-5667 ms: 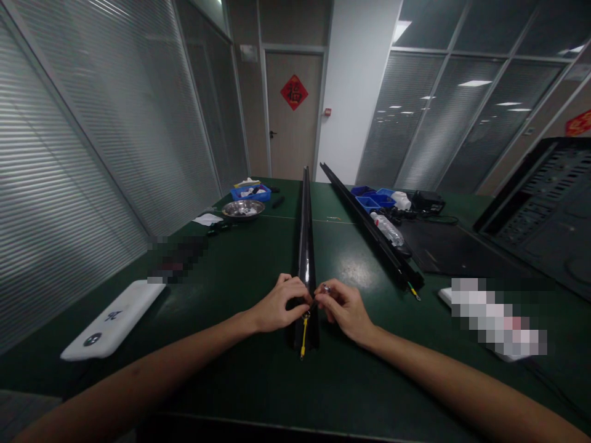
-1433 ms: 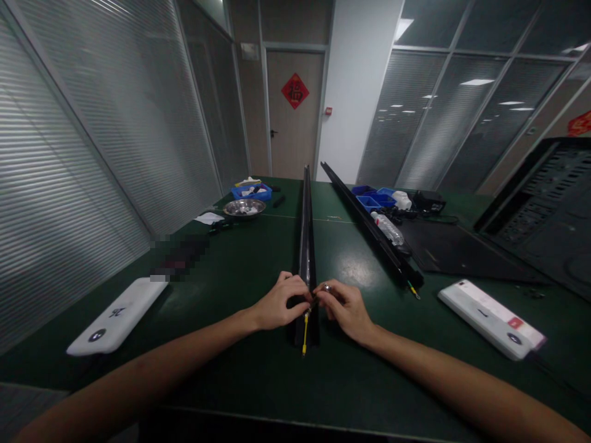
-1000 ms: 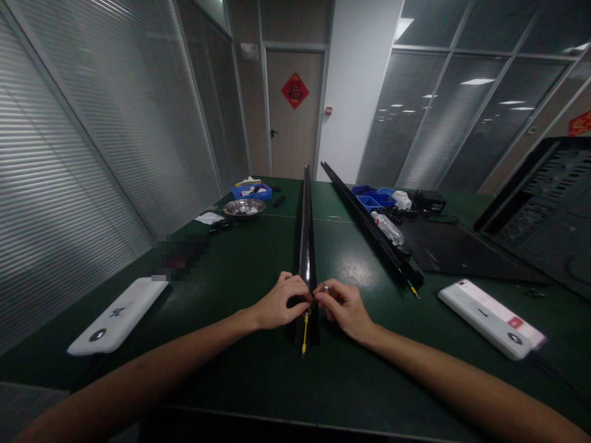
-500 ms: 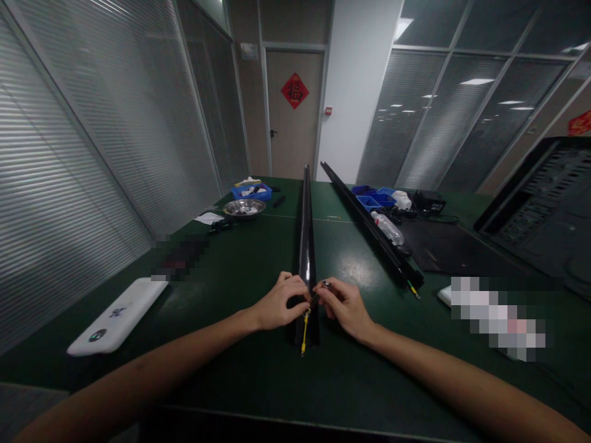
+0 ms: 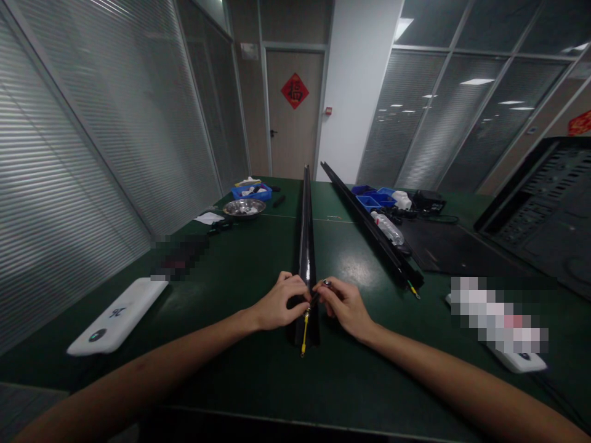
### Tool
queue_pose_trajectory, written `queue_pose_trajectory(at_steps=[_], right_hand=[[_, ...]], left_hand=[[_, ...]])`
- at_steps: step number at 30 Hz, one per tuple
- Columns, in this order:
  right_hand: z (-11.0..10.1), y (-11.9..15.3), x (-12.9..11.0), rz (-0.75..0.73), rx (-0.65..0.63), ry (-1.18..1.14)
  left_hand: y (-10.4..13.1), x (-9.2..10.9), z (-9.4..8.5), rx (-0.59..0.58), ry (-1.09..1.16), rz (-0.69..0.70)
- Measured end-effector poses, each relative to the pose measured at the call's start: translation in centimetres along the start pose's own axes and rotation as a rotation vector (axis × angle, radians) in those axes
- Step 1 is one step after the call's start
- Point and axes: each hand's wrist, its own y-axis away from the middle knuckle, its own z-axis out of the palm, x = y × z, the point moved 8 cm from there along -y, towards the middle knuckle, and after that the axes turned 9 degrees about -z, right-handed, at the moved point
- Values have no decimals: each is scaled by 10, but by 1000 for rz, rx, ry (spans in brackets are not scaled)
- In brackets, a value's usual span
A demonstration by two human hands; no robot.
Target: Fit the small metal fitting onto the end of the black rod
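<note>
A long black metal rail (image 5: 305,237) lies lengthwise on the green table (image 5: 249,264), its near end between my hands. My left hand (image 5: 279,304) rests against the rail's left side, thumb and fingers pinched together over it. From the right my right hand (image 5: 346,306) meets it, fingers closed in a pinch. A small dark piece shows between the fingertips, too small to name. Just below the fingertips, a short yellow wire (image 5: 305,334) with a metal end lug runs toward me along the rail.
A second black rail (image 5: 364,221) lies slantwise to the right, with a yellow-green wire (image 5: 413,289) at its near end. Beyond it are blue bins (image 5: 368,202) and a plastic bottle (image 5: 388,229). A metal bowl (image 5: 244,208) and white power bank (image 5: 119,315) are at left.
Both hands stay in place at the rail's near end, with only very slight finger movement. The rail and yellow wire look unmoved.
</note>
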Motion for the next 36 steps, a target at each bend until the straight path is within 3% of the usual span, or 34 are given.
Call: queue_pose_trajectory(at_steps=[11, 36], right_hand=[[2, 1, -8, -53, -23, 43], [1, 1, 0, 7, -12, -9]], left_hand=[[-1, 2, 1, -17, 5, 3], [0, 2, -1, 7, 25, 5]])
